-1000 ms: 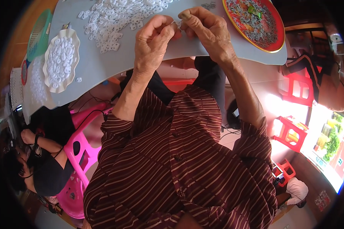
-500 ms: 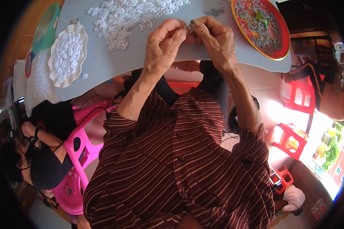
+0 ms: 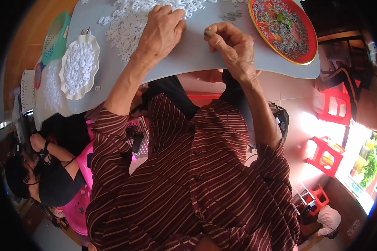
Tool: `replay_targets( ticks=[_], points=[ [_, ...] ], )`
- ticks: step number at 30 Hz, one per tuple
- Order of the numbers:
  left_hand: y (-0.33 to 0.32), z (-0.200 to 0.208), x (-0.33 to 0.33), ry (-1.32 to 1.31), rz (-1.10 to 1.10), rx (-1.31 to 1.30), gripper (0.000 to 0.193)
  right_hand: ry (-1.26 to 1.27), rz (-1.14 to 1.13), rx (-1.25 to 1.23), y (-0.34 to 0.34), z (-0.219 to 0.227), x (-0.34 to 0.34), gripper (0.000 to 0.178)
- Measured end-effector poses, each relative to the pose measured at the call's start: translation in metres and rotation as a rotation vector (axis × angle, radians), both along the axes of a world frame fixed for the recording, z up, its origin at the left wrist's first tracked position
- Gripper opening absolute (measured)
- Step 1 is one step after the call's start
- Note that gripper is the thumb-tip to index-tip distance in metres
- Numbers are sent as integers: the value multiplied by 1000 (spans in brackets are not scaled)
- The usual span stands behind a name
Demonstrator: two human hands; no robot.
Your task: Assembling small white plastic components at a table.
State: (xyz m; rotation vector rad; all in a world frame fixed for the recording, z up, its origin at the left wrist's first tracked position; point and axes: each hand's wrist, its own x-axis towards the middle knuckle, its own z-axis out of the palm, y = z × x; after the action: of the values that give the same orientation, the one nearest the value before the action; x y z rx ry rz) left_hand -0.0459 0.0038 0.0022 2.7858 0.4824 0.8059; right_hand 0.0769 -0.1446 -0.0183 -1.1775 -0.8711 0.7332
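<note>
My left hand (image 3: 161, 35) is over the near edge of a heap of small white plastic pieces with holes (image 3: 123, 31). Its fingers curl downward, so their tips and anything between them are hidden. To the right, my right hand (image 3: 234, 50) hovers above the grey table, thumb and forefinger pinched together. Whatever that pinch may hold is too small to make out. A few loose grey metal bits (image 3: 232, 16) lie beyond the right hand. Beside them a red, gold-rimmed plate (image 3: 313, 42) holds many thin grey metal pieces and a small green item (image 3: 284, 19).
On the left stands a scalloped white dish (image 3: 97, 62) full of white pieces, with a green basket (image 3: 56, 35) behind it. One white piece (image 3: 97, 88) lies near the table edge. A person (image 3: 50, 175) sits at left by a pink chair (image 3: 81, 209); red stools (image 3: 326, 157) stand at right.
My hands have come apart. The left moved left and away from me to the white heap; the right stays near its place, still pinched.
</note>
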Motion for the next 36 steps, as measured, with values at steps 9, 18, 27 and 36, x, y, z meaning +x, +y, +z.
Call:
replay_targets(
  ticks=[9,18,27,36],
  points=[
    [11,-5,8,141,-58,51,19,-130,-69,-54,-4,1,-3,16],
    [7,-7,9,132,-113,104,16,-173,-50,-32,-5,1,-2,17],
    [-25,-9,6,-107,-141,-504,21,11,-95,100,1,-7,-1,18],
    [-44,-13,7,-327,-206,-1008,19,-73,-82,41,-1,-4,4,18]
  ],
)
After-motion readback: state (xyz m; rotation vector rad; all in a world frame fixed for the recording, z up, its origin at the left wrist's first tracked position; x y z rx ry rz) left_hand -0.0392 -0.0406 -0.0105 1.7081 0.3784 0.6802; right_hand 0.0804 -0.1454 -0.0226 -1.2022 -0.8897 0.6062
